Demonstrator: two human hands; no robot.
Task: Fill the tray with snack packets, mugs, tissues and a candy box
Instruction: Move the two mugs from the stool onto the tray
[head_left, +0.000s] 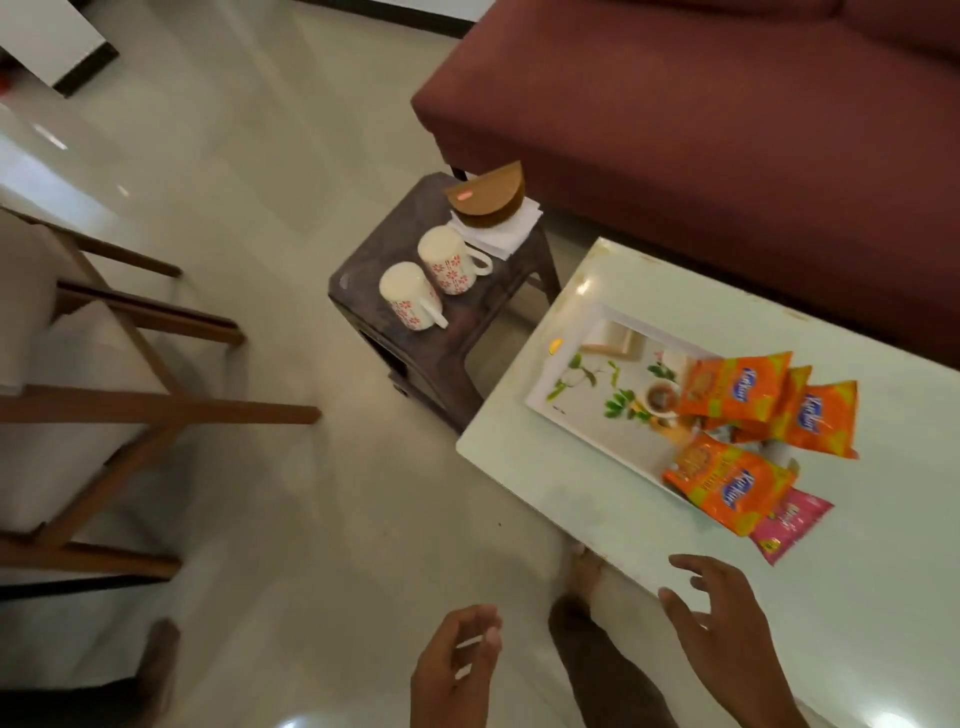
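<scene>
The tray (582, 415) lies on the pale desk (857, 519), its end toward 9 o'clock bare. Orange packets (732, 387) are piled at the end toward 3 o'clock: some overhang the rim, one (727, 480) lies across the near edge, and a pink packet (792, 525) sits partly under it, mostly off the tray. That crowding leaves the bare end free, likely for the bulkier things.

Those wait on the dark stool (452, 301) at 10 o'clock from the tray, just beside the desk. Two mugs (447, 260) stand mouth up, close together, handles toward 4 o'clock, the side nearer the person. Behind them at 12 o'clock a brown half-round box (488, 200), probably the candy box, rests on a stack of white tissues (511, 231), weighing them down.

Both hands are empty. The left hand (454, 670) hangs low at 6 o'clock over the floor, its fingers (488, 636) loosely curled around nothing. The right hand (727, 623) hovers over the desk's near corner, fingers spread open and apart from the packets.

Packets look done; mugs, tissues and box remain. The mugs are probably next.
</scene>
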